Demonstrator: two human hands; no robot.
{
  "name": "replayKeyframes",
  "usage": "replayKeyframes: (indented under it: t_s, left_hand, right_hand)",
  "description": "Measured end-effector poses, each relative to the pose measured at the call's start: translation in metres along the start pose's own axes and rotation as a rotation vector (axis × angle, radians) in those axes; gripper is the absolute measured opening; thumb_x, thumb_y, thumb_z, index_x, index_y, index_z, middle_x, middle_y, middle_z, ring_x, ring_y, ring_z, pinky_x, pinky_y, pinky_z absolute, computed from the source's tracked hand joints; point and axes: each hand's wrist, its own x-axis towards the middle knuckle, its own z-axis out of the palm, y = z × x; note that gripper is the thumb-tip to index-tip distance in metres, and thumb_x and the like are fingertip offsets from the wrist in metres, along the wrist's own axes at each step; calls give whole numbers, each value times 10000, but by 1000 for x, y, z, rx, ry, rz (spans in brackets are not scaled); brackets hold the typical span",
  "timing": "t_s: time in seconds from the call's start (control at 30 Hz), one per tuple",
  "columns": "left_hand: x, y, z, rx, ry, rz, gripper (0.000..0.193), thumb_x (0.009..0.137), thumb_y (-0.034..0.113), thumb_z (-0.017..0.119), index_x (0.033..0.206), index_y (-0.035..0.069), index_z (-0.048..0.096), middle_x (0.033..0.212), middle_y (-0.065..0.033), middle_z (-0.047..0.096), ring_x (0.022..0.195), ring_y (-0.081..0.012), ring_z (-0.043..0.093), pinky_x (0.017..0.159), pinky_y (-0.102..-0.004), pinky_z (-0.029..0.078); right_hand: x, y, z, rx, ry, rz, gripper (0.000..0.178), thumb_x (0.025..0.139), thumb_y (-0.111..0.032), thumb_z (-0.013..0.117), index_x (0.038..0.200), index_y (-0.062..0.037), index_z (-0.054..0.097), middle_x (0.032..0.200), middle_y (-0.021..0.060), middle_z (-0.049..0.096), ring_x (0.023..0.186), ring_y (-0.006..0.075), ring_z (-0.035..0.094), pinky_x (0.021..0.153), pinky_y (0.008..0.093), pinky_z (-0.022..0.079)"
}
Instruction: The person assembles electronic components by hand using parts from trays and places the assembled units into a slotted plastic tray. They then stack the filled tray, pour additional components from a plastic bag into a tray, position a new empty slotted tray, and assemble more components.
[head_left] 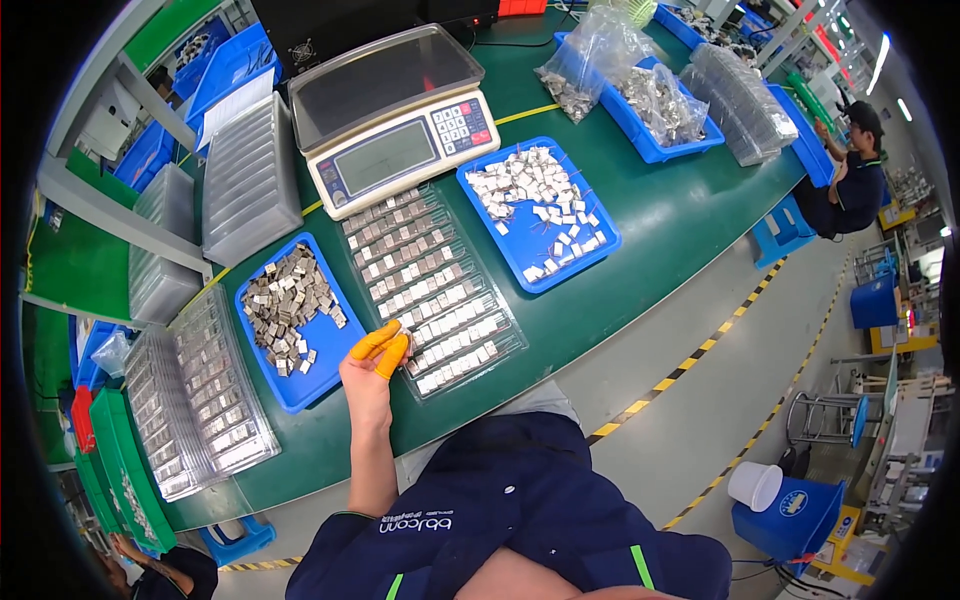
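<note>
Bending orange-capped fingers (374, 340) nearly together, left hand (368, 378) at the left edge of the clear tray (508, 343), centre frame — any held piece indiscernible, right hand unseen — blue bins (327, 346) flanking it, presumably for short reach.

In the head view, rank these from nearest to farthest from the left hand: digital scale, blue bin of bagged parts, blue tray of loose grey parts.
From the left hand:
1. Blue tray of loose grey parts: just to its left.
2. Digital scale: beyond it, farther up the table.
3. Blue bin of bagged parts: far up and right.
</note>
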Motion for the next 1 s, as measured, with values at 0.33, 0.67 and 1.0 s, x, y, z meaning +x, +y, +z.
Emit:
replayKeyframes:
  t_s: [0.33,0.67,1.0]
  left_hand:
    - [-12,1,-10,-17,75,45,268,781,4,630,1043,-40,592,876,-88,632,732,-129,595,665,-220,472]
    - [-21,23,1,-97,165,169,273,776,7,637,1038,-53,590,904,-115,640,770,-150,614,685,-232,480]
    - [-48,27,11,-128,155,170,272,761,-19,645,1027,-49,593,914,-117,646,780,-151,631,688,-223,495]
  right_hand:
    - [9,-32,-24,-90,59,-152,303,795,-246,586,1024,-50,606,974,171,617,870,290,596,772,378,470]
    - [14,-62,-68,-222,-183,-429,306,795,-251,596,1028,-52,605,977,174,615,876,294,594,772,382,469]
    - [81,-256,-116,-156,-707,-972,228,779,-142,618,989,-52,625,832,139,627,705,275,609,627,327,483]
